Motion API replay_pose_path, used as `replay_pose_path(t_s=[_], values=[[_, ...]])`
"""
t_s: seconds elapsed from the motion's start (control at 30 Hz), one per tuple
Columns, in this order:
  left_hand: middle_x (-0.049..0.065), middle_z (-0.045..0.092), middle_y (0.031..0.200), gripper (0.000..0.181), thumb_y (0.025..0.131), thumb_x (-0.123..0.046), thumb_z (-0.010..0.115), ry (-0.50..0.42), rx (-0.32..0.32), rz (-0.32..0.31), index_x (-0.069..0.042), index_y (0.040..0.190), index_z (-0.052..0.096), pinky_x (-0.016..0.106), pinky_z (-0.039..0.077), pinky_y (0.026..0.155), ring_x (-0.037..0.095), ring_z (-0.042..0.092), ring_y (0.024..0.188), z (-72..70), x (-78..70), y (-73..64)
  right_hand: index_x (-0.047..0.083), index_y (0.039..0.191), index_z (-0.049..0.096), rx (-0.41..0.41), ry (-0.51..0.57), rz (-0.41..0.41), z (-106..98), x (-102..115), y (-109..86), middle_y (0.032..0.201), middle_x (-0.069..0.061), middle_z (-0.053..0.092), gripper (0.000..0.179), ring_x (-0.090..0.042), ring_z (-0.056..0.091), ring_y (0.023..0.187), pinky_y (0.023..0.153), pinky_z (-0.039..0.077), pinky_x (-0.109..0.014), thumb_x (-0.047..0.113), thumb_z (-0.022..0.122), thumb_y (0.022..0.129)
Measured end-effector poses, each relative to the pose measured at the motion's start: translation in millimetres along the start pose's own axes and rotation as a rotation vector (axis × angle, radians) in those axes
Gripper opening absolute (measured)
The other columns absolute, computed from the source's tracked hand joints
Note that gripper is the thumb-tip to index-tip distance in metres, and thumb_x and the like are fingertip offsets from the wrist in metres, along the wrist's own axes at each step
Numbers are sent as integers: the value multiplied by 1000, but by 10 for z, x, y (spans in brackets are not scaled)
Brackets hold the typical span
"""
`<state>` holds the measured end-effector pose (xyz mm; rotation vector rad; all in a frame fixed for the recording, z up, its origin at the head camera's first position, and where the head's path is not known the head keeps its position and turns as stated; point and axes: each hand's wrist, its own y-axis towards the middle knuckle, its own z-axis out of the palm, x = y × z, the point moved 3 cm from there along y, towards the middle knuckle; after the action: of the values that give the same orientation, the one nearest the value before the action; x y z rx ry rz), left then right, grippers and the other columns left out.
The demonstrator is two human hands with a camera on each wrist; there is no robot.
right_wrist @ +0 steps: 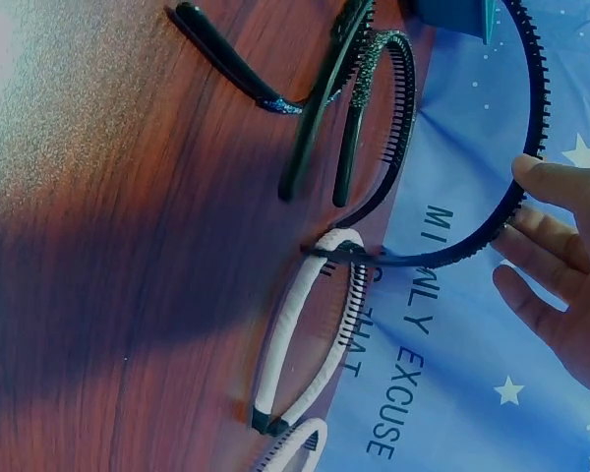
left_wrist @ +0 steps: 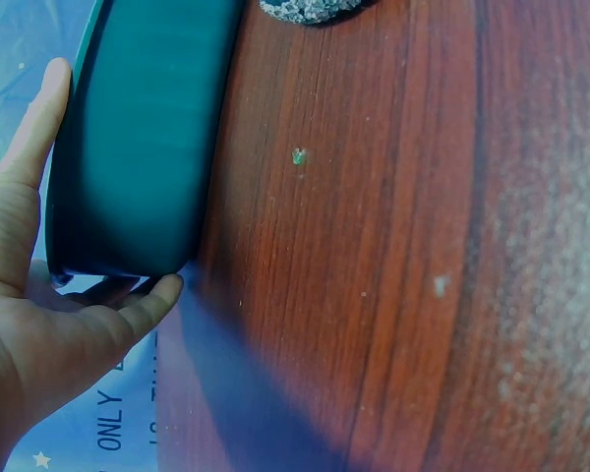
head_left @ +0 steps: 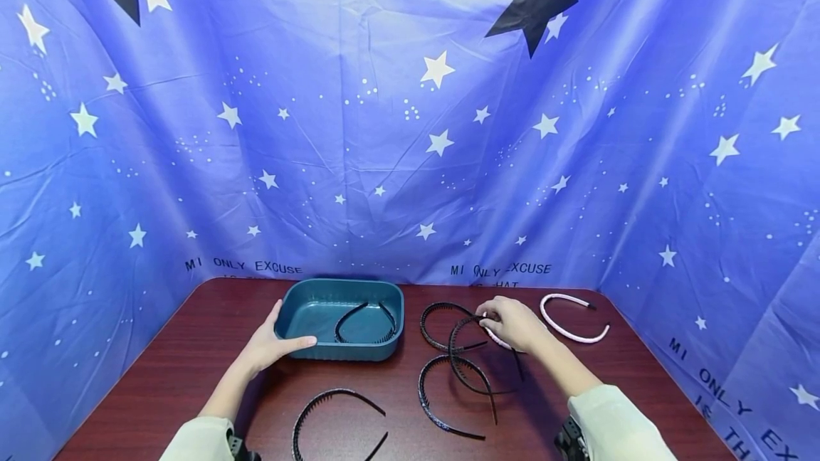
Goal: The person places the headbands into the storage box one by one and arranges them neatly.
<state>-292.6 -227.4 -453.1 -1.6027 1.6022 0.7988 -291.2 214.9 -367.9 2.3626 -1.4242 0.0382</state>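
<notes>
My left hand [head_left: 269, 341] rests at the left front corner of a teal plastic basin [head_left: 339, 352], thumb over the front rim, other fingers along the left side. Inside the basin lies a black toothed headband [head_left: 338, 329]. Between thumb and fingers my right hand [right_wrist: 570, 251] pinches another black toothed headband [right_wrist: 539, 79], raised above the table. Below that hand is a pale pink headband [head_left: 496, 338], partly hidden in the head view. Left of it lie a black glittery headband [head_left: 423, 322] and, nearer me, a black headband with bluish glitter [head_left: 421, 400].
A second pale headband [head_left: 572, 337] lies at the table's back right. At the front, left of the middle, is a black toothed headband [head_left: 297, 427]. Behind the dark red wooden table [head_left: 173, 368] hangs a blue star-patterned cloth [head_left: 384, 126].
</notes>
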Motion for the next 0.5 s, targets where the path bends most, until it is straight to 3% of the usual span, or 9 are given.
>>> replay_pose_path(t_s=[0.5], values=[[21, 4, 156, 119, 73, -47, 75, 2, 4, 2, -12, 151, -8, 63, 20, 109, 44, 12, 141, -1, -8, 7, 9, 92, 69, -15, 94, 33, 20, 8, 14, 75, 6, 59, 10, -4, 51, 69, 62, 43, -24, 14, 68, 83]])
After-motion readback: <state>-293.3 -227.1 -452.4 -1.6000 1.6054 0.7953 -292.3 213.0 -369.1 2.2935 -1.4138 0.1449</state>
